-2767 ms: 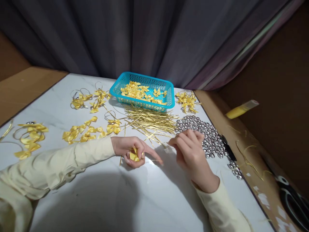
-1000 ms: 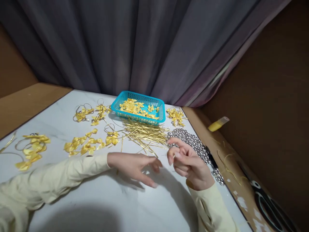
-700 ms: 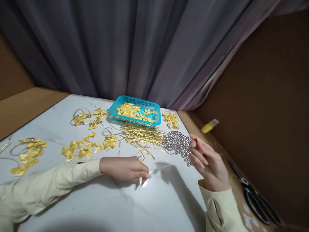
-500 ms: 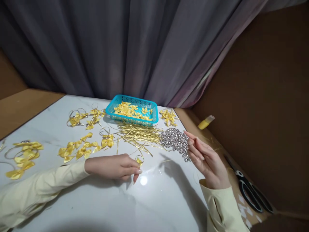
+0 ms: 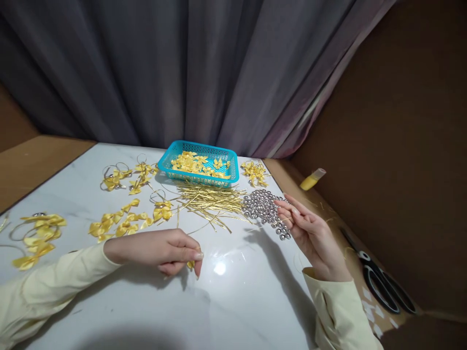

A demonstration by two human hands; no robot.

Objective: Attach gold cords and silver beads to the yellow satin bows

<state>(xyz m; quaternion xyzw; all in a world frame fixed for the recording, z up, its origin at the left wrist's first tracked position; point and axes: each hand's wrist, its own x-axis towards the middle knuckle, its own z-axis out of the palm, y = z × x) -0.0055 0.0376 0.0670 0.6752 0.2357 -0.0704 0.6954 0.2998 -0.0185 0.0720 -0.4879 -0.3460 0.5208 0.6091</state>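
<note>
Two hands work over a white bench (image 5: pixel 237 301). At lower centre of the frame the left hand (image 5: pixel 160 249) lies knuckles up, fingers curled and pressed together on a small yellow bow (image 5: pixel 190 265), of which only a scrap shows under the fingertips, just above the bench top. To the right of centre the right hand (image 5: pixel 314 233) is raised palm up, fingers loosely spread, its fingertips touching the near edge of a heap of silver beads (image 5: pixel 264 210); whether it grips a bead I cannot tell. Left of the beads lies a pile of gold wires (image 5: pixel 209 200), and behind that, at upper centre of the bench, a blue basket (image 5: pixel 199 181) holding more bows. Loose bows (image 5: pixel 124 224) are scattered across the left half of the bench. Scissors (image 5: pixel 383 287) lie on the brown ledge at lower right, and a yellow tube (image 5: pixel 312 179) further back.
</note>
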